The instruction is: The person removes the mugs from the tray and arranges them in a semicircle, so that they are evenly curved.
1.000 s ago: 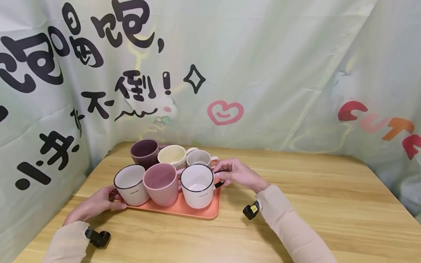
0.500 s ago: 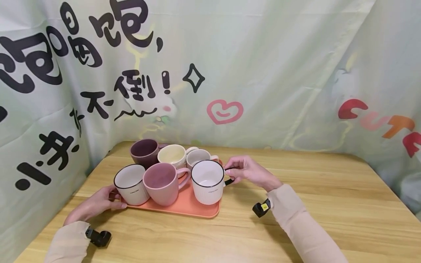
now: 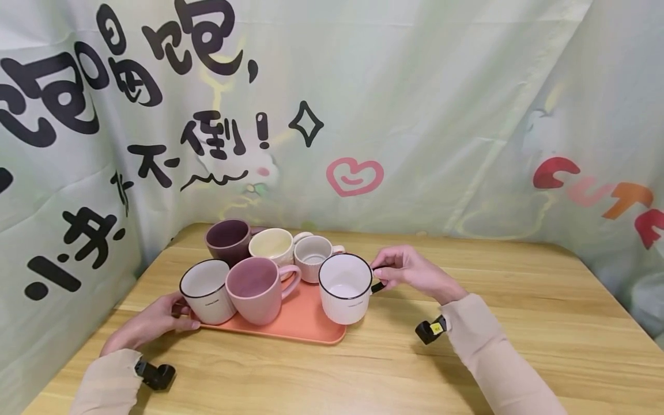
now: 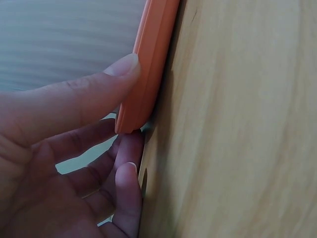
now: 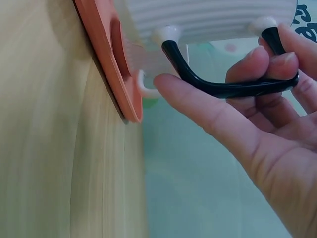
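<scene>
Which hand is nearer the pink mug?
Left. The left hand grips the tray, left of the pink mug; the right hand, farther to its right, holds a white mug by its handle.

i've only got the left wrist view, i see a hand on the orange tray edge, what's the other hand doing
Observer: The right hand holds a white mug by its black handle.
Operator: ok and where's that mug relative to the tray
Observer: In the head view, its lower part overlaps the right edge of the orange tray.
Operator: any other mugs i can't see from here
Observer: The head view shows five others: a dark purple mug, a cream mug, a light grey mug, a pink mug and a second white mug.
</scene>
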{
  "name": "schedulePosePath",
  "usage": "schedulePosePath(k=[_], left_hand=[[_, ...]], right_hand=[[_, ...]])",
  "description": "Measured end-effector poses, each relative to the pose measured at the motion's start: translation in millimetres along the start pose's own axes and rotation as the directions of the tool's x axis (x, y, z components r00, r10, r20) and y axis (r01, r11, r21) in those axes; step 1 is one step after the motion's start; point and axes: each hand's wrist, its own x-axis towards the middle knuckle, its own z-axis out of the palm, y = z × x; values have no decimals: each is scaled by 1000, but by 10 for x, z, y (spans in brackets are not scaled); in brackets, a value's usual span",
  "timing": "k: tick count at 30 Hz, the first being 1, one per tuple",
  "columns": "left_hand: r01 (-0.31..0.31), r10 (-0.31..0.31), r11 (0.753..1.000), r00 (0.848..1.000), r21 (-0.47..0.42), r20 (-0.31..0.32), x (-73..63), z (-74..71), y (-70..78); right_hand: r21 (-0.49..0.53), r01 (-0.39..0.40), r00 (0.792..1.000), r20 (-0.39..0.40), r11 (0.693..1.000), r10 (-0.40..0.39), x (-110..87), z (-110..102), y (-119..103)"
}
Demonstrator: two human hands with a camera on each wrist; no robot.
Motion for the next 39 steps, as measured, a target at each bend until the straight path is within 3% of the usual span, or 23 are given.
schedulePosePath(k=[24, 39], left_hand=[[27, -27, 999, 1000, 33, -3, 22, -9, 11], [14, -14, 1000, 1000, -3, 10, 5, 4, -4]], right_hand=[[-35, -6, 999, 43, 999, 7, -321, -257, 73], [-34, -12, 994, 108, 999, 15, -444, -433, 188]])
